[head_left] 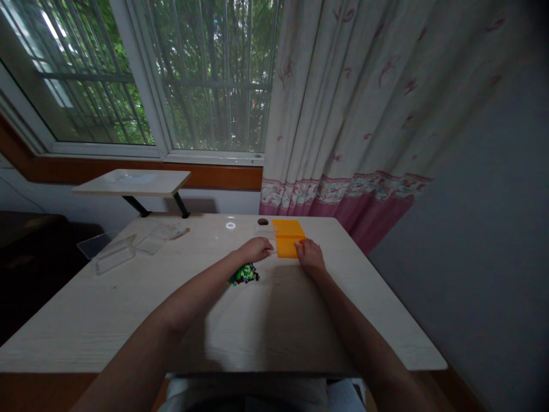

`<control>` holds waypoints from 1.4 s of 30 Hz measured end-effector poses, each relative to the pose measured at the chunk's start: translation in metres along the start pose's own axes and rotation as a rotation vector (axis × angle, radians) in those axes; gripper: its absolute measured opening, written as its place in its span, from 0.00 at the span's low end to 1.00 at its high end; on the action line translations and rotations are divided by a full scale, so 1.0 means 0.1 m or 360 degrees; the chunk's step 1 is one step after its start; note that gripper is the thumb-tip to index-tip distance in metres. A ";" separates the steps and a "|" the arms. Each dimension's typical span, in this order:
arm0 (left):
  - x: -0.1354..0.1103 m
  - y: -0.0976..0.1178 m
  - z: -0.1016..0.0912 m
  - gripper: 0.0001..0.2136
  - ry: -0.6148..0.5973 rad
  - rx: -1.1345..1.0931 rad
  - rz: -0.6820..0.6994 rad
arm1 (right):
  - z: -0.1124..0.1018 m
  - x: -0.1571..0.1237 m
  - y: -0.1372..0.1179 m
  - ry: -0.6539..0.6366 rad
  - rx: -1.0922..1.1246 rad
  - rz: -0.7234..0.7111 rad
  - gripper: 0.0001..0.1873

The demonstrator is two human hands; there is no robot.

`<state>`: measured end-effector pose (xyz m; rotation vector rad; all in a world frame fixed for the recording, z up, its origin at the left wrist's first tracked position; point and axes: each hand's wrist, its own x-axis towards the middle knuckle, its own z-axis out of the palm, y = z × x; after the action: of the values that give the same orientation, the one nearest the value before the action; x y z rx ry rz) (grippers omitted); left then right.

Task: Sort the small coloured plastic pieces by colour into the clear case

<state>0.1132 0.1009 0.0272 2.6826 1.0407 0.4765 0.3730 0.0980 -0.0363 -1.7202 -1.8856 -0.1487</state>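
An orange plastic case [288, 229], with a fold or ridge across its middle, lies toward the far side of the table. My right hand [311, 255] is at its near right edge, thumb and fingers closed on it. Just left of the case is a clear plastic piece [266, 230], partly behind my left hand [255, 250]. The left fingers are curled together near the case's left edge; what they hold, if anything, is too small to tell. Under my left wrist lies a pile of small green, white and dark pieces [246, 274], partly covered by the forearm.
Clear plastic boxes and lids [115, 258] lie at the table's left edge, one jutting past it. A raised shelf [132, 182] on black legs stands at the back left. A dark round hole [263, 222] is near the table's [141, 320] back edge. A curtain [343, 114] hangs behind.
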 end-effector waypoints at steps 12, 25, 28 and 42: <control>-1.44 -0.41 -0.55 0.16 0.0676 0.0286 -0.0515 | -0.08 -0.01 0.11 0.0004 0.0396 0.0007 0.27; -2.99 -1.12 -0.99 0.14 0.0486 0.1255 -0.1397 | -0.09 0.01 0.13 -0.0068 0.0318 -0.0048 0.26; -3.00 -1.16 -0.96 0.14 0.0511 0.1215 -0.1427 | -0.10 0.00 0.12 -0.0058 0.0305 -0.0070 0.25; -2.35 -0.72 -1.03 0.16 0.0920 0.0984 -0.1094 | -0.07 0.01 0.15 -0.0092 0.0298 -0.0077 0.26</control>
<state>-0.1328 0.0010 0.0478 2.3982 2.4957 0.9131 0.3891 0.0982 -0.0346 -1.5688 -1.9179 0.0582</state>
